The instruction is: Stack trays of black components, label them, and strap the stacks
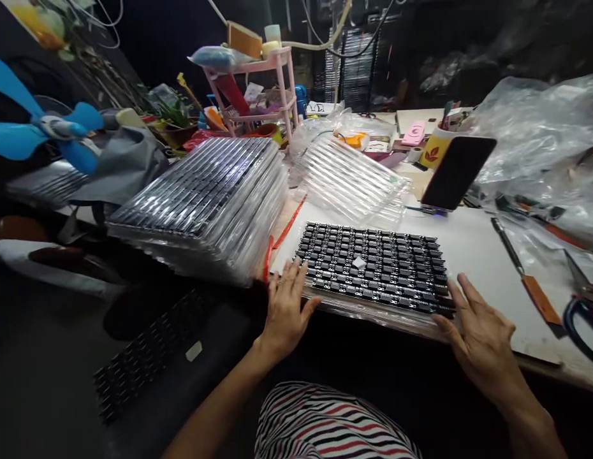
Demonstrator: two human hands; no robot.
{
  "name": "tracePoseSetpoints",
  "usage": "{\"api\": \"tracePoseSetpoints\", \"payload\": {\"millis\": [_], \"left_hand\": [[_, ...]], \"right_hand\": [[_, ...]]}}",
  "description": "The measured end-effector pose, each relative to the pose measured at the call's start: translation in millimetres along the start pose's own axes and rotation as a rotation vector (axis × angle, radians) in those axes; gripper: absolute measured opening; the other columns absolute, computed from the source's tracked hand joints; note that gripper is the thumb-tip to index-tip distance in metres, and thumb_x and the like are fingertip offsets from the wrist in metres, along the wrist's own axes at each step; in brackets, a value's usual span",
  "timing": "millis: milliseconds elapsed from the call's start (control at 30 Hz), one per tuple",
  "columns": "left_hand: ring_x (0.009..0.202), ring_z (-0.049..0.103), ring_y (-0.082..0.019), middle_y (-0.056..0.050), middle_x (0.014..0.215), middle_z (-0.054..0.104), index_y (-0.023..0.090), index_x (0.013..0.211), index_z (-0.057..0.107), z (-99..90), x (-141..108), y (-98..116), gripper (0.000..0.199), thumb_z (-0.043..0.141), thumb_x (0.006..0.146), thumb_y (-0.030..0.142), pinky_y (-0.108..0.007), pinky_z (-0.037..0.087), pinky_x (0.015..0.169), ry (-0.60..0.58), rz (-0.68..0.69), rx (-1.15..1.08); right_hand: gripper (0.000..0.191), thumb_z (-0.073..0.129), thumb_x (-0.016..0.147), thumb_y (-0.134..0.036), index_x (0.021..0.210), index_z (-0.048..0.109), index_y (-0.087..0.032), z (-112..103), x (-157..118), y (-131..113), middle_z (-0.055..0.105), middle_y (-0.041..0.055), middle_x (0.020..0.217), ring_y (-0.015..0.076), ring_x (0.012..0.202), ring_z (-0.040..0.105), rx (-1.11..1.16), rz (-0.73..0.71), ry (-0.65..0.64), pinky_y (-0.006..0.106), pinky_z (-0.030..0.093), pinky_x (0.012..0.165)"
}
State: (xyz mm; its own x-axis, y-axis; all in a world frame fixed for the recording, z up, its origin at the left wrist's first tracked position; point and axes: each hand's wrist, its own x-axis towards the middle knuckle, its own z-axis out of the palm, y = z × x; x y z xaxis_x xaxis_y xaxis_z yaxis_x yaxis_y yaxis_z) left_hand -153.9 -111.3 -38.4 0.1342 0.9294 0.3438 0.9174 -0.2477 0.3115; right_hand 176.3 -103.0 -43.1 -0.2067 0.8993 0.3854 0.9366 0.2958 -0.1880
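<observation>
In front of me on the white table lies a panel of black circuit boards (373,274), set in rows on clear plastic trays (368,308). A small white square piece (359,262) rests on top of the boards. My left hand (287,299) is at the panel's left end, fingers stretched out along its edge and thumb apart. At the right end my right hand (483,335) lies with its fingers spread, thumb near the front corner. Both hands touch or nearly touch the edges; neither is wrapped round anything.
A tall stack of filled clear trays (196,191) stands left, ribbed trays (354,182) behind. A phone (459,172), an orange-handled knife (540,296) and scissors (583,306) are on the right. Another black panel (153,350) lies lower left. A blue fan (57,127) stands far left.
</observation>
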Motion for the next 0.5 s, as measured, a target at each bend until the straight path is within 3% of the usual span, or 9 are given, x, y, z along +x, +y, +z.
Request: {"api": "tracePoseSetpoints", "payload": {"millis": [67, 133, 267, 500], "left_hand": [[0.140, 0.021, -0.027, -0.017, 0.148, 0.030, 0.014, 0.147, 0.012, -0.2, 4, -10, 0.070, 0.035, 0.092, 0.050, -0.050, 0.021, 0.111, 0.019, -0.089, -0.029], [0.140, 0.020, -0.028, -0.018, 0.149, 0.028, 0.015, 0.148, 0.007, 1.2, 5, -18, 0.075, 0.033, 0.090, 0.055, -0.052, 0.021, 0.111, -0.046, -0.119, -0.073], [0.141, 0.015, -0.028, -0.015, 0.151, 0.025, 0.017, 0.148, 0.003, 4.8, 2, -21, 0.079, 0.035, 0.088, 0.058, -0.054, 0.017, 0.112, -0.145, -0.141, -0.127], [0.140, 0.015, -0.031, -0.016, 0.150, 0.027, 0.018, 0.148, 0.009, 6.2, 3, -22, 0.080, 0.046, 0.087, 0.054, -0.059, 0.017, 0.110, -0.108, -0.101, -0.183]], "right_hand": [[0.068, 0.019, 0.093, -0.057, 0.149, 0.009, -0.020, 3, -2, -1, 0.022, 0.0152, 0.151, 0.0324, 0.132, 0.033, -0.051, -0.058, -0.056, 0.054, 0.029, 0.101], [0.070, 0.017, 0.092, -0.060, 0.149, 0.007, -0.020, 5, -3, -1, 0.020, 0.0144, 0.151, 0.0316, 0.133, 0.032, -0.084, -0.061, -0.099, 0.055, 0.028, 0.102], [0.073, 0.017, 0.091, -0.062, 0.148, 0.015, -0.018, 4, -1, -1, 0.024, 0.0155, 0.150, 0.0310, 0.135, 0.029, -0.021, 0.046, -0.083, 0.055, 0.028, 0.103], [0.066, 0.028, 0.092, -0.056, 0.145, 0.027, -0.016, -10, 14, -11, 0.035, 0.0164, 0.144, 0.0326, 0.132, 0.034, 0.126, 0.143, 0.040, 0.056, 0.030, 0.103]]}}
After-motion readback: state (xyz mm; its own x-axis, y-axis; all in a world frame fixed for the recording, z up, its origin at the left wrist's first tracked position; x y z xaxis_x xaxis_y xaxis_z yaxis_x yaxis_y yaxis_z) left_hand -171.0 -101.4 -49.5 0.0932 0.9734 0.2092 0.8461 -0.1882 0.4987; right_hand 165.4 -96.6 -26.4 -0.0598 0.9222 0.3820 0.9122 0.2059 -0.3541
